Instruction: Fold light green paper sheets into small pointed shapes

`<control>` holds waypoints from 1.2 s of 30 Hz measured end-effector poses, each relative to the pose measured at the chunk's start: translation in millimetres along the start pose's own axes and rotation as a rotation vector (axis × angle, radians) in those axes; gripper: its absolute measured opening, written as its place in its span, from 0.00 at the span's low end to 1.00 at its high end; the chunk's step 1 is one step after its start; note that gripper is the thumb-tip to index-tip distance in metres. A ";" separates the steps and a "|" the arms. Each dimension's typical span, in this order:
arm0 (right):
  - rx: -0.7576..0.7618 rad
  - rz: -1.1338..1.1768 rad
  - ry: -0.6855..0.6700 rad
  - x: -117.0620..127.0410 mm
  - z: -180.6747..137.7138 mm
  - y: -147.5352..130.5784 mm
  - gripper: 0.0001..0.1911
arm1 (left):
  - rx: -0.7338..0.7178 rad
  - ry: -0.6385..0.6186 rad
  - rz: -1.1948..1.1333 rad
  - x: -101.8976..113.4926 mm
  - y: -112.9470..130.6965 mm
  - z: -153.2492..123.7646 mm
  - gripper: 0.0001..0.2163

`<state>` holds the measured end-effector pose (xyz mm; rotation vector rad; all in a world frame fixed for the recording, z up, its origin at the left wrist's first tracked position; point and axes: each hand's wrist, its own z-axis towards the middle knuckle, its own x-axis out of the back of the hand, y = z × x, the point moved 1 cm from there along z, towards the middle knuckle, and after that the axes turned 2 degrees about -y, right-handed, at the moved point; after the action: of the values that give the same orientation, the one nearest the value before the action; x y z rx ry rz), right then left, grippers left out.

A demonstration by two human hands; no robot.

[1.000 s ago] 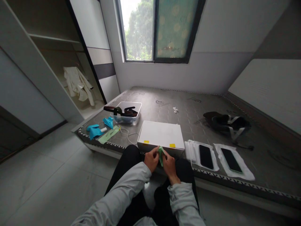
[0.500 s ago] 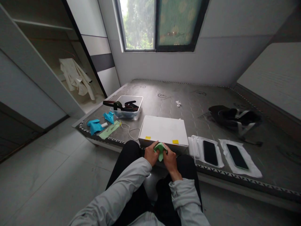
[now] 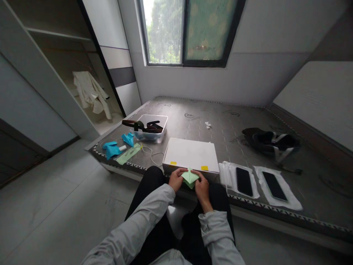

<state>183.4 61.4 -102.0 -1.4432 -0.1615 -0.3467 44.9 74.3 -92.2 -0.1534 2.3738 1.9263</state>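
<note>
A folded piece of light green paper (image 3: 190, 177) is held between my two hands, just over my lap. My left hand (image 3: 176, 179) pinches its left side, and my right hand (image 3: 202, 187) grips the right side. Creases run across the paper, and its top comes to a small point. Directly beyond my hands lies a white box (image 3: 190, 152) with two yellow tabs on its near edge. Some fingertips are hidden behind the paper.
Blue folded paper (image 3: 111, 149), a green strip (image 3: 129, 154) and a white cord (image 3: 151, 154) lie left. A clear bin (image 3: 150, 136) holds a dark strap (image 3: 154, 127). Two phones (image 3: 244, 181) on white wrapping and a black cap (image 3: 271, 143) are right.
The green paper has gone from a narrow, bunched shape to a wider, flatter diamond. My hands have moved slightly apart at its sides. The view has tilted a little upward.
</note>
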 end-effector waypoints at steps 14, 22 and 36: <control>0.048 0.192 -0.230 7.1 -6.7 -2.0 0.25 | 0.033 -0.162 -0.072 17.6 12.0 0.3 0.20; -0.025 0.235 -0.163 16.5 -6.3 -1.7 0.30 | -0.022 -0.263 0.014 19.9 9.6 -2.1 0.24; 0.041 0.340 -0.142 12.5 -3.7 0.2 0.26 | -0.213 -0.158 0.237 14.7 19.9 -13.1 0.16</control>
<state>194.9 56.1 -98.7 -1.4256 -0.0352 0.0364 27.8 65.2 -72.1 0.2700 2.1664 2.1992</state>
